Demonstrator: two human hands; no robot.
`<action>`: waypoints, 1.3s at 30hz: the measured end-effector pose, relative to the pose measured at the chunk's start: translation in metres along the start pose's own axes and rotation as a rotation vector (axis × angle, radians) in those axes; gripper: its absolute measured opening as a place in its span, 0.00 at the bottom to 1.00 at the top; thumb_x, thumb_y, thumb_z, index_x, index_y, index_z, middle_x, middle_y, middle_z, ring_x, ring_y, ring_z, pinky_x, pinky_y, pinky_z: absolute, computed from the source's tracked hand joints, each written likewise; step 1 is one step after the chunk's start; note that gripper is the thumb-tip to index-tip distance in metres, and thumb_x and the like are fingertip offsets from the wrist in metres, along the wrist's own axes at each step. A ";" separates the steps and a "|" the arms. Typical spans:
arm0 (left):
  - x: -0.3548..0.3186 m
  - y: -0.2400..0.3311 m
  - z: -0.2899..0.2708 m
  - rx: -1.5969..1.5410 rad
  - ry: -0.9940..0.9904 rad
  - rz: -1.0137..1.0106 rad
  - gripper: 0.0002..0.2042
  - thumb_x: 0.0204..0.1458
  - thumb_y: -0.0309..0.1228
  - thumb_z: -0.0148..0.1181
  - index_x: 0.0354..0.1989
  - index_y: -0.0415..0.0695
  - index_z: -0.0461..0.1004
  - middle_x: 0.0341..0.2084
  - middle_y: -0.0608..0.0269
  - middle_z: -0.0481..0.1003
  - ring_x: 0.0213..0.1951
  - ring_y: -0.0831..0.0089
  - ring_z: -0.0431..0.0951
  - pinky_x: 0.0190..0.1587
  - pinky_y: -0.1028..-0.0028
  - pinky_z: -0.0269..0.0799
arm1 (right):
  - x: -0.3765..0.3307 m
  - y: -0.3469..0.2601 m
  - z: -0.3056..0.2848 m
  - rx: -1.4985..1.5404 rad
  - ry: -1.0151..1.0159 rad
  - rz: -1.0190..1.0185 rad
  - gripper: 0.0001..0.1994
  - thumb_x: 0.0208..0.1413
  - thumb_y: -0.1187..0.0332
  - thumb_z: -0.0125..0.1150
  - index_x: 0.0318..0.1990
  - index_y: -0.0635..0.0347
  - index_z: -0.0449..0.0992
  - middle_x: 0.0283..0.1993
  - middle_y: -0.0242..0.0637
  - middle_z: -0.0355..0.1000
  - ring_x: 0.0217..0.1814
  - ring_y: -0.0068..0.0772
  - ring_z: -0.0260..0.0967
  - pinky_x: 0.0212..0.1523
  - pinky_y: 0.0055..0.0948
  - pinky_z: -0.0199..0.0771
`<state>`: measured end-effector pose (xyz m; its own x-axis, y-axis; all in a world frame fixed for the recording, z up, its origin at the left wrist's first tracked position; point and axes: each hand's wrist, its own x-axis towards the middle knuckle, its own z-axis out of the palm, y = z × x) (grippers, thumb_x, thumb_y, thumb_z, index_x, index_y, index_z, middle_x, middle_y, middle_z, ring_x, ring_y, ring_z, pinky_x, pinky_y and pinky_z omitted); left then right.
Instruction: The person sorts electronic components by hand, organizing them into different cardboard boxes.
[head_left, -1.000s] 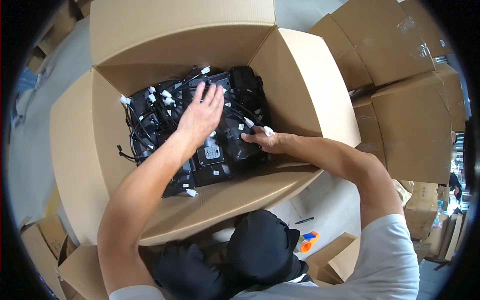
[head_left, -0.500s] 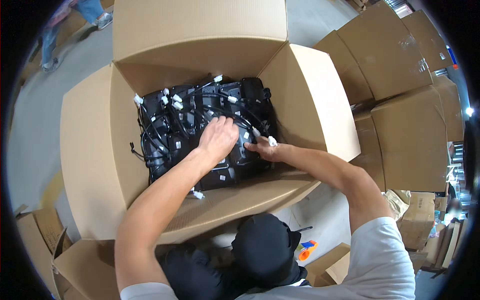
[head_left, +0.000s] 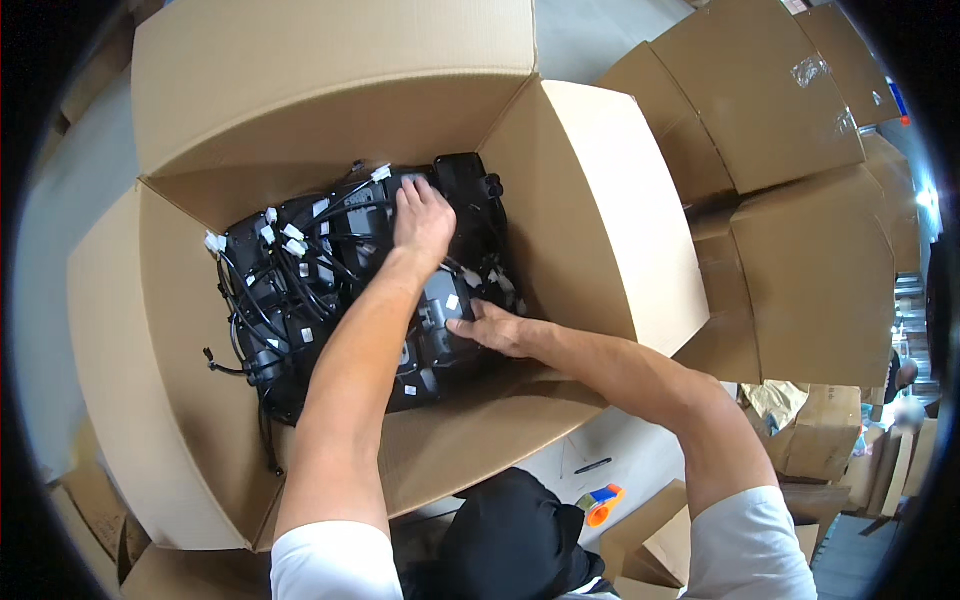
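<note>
A large open cardboard box (head_left: 600,230) holds several black plastic parts (head_left: 270,350) packed side by side, with black cables and white connectors (head_left: 293,240) lying across them. My left hand (head_left: 425,222) reaches over to the far side of the parts, its fingers stretched out on top of one of them. Nearer and to the right, my right hand (head_left: 495,328) grips the edge of a black plastic part (head_left: 440,305), the thumb on its upper face. The other fingers are partly hidden at its right side.
Brown cardboard boxes (head_left: 810,270) are stacked to the right. On the floor below the box lie an orange and blue tape dispenser (head_left: 602,504) and a dark pen-like stick (head_left: 593,467). A smaller open carton (head_left: 650,540) stands nearby.
My left hand has moved away from me, from the middle of the parts to their far side. My right hand stays at the right side. The view has shifted, and the box appears turned.
</note>
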<state>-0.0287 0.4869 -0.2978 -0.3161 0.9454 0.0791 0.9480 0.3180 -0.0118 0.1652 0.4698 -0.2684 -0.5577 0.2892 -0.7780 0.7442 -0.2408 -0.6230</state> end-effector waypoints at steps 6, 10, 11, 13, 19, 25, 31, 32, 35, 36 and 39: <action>-0.004 -0.053 -0.052 -0.525 -0.404 0.106 0.31 0.53 0.46 0.66 0.56 0.30 0.70 0.60 0.36 0.67 0.62 0.44 0.67 0.64 0.53 0.65 | 0.032 0.002 0.004 -0.232 0.074 -0.003 0.39 0.65 0.47 0.55 0.69 0.72 0.56 0.65 0.55 0.65 0.68 0.44 0.62 0.69 0.37 0.58; -0.070 -0.108 -0.120 -0.275 0.067 0.283 0.28 0.53 0.43 0.66 0.57 0.37 0.71 0.59 0.39 0.68 0.64 0.46 0.66 0.68 0.54 0.58 | 0.044 0.006 0.013 -0.402 0.049 0.067 0.36 0.66 0.43 0.53 0.67 0.68 0.62 0.61 0.48 0.69 0.61 0.39 0.65 0.63 0.39 0.66; -0.079 -0.106 -0.161 -0.324 0.122 0.333 0.28 0.54 0.42 0.66 0.58 0.36 0.71 0.60 0.40 0.68 0.64 0.47 0.65 0.68 0.54 0.58 | 0.060 0.037 -0.023 -0.388 0.050 0.066 0.35 0.66 0.42 0.52 0.67 0.62 0.63 0.60 0.48 0.70 0.59 0.37 0.66 0.61 0.39 0.68; -0.168 -0.157 -0.228 -0.302 0.154 0.210 0.28 0.56 0.41 0.64 0.60 0.37 0.70 0.62 0.42 0.68 0.66 0.49 0.65 0.69 0.54 0.57 | 0.041 0.007 -0.006 -0.393 -0.198 0.065 0.36 0.65 0.39 0.50 0.70 0.58 0.60 0.65 0.51 0.64 0.64 0.47 0.62 0.59 0.48 0.70; -0.460 -0.224 -0.433 -0.129 0.437 -0.541 0.21 0.57 0.38 0.64 0.54 0.36 0.76 0.51 0.46 0.78 0.54 0.58 0.78 0.58 0.65 0.71 | 0.045 0.036 -0.091 -0.618 0.023 -0.114 0.24 0.66 0.45 0.54 0.41 0.61 0.74 0.21 0.32 0.68 0.22 0.27 0.65 0.23 0.35 0.66; -0.831 -0.174 -0.405 -0.342 0.316 -1.482 0.12 0.59 0.36 0.61 0.32 0.38 0.81 0.20 0.68 0.74 0.27 0.80 0.72 0.30 0.72 0.69 | -0.008 -0.059 -0.028 -1.054 0.008 -0.312 0.17 0.60 0.60 0.59 0.28 0.68 0.72 0.21 0.39 0.67 0.22 0.29 0.67 0.22 0.36 0.68; -0.936 -0.102 -0.237 -0.520 -0.007 -1.652 0.17 0.50 0.38 0.67 0.35 0.32 0.79 0.29 0.43 0.80 0.33 0.53 0.81 0.38 0.61 0.74 | -0.108 -0.127 0.038 -1.196 0.041 -0.545 0.15 0.60 0.64 0.57 0.30 0.71 0.72 0.22 0.40 0.67 0.26 0.28 0.66 0.30 0.37 0.69; -0.926 -0.103 -0.226 -0.430 -0.026 -1.650 0.17 0.49 0.38 0.66 0.34 0.32 0.79 0.29 0.41 0.79 0.33 0.48 0.81 0.38 0.58 0.74 | -0.112 -0.130 0.036 -1.278 0.041 -0.685 0.15 0.60 0.64 0.57 0.32 0.73 0.73 0.23 0.41 0.67 0.28 0.28 0.67 0.33 0.36 0.69; -0.949 -0.106 -0.209 -0.225 0.253 -1.570 0.16 0.50 0.37 0.65 0.34 0.33 0.78 0.28 0.41 0.79 0.35 0.43 0.80 0.38 0.56 0.74 | -0.147 -0.145 0.093 -1.244 0.006 -0.725 0.17 0.59 0.66 0.60 0.48 0.74 0.74 0.28 0.41 0.70 0.32 0.28 0.68 0.37 0.32 0.71; -0.949 -0.111 -0.218 -0.239 0.249 -1.580 0.16 0.50 0.37 0.65 0.34 0.33 0.78 0.28 0.41 0.79 0.35 0.43 0.80 0.38 0.56 0.74 | -0.161 -0.145 0.105 -1.222 -0.020 -0.718 0.20 0.59 0.66 0.60 0.53 0.74 0.74 0.30 0.40 0.72 0.34 0.27 0.69 0.39 0.31 0.72; -0.953 -0.121 -0.271 -0.714 -0.066 -1.502 0.14 0.50 0.35 0.68 0.36 0.35 0.83 0.30 0.50 0.82 0.36 0.63 0.83 0.42 0.67 0.76 | -0.198 -0.136 0.138 -1.044 -0.065 -0.704 0.21 0.63 0.69 0.58 0.59 0.74 0.70 0.37 0.35 0.74 0.40 0.24 0.68 0.45 0.26 0.70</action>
<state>0.1675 -0.4718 -0.1017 -0.8848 -0.1449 -0.4429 -0.3631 0.8101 0.4603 0.1233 0.3177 -0.0407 -0.9455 0.0035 -0.3255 0.1979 0.8003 -0.5660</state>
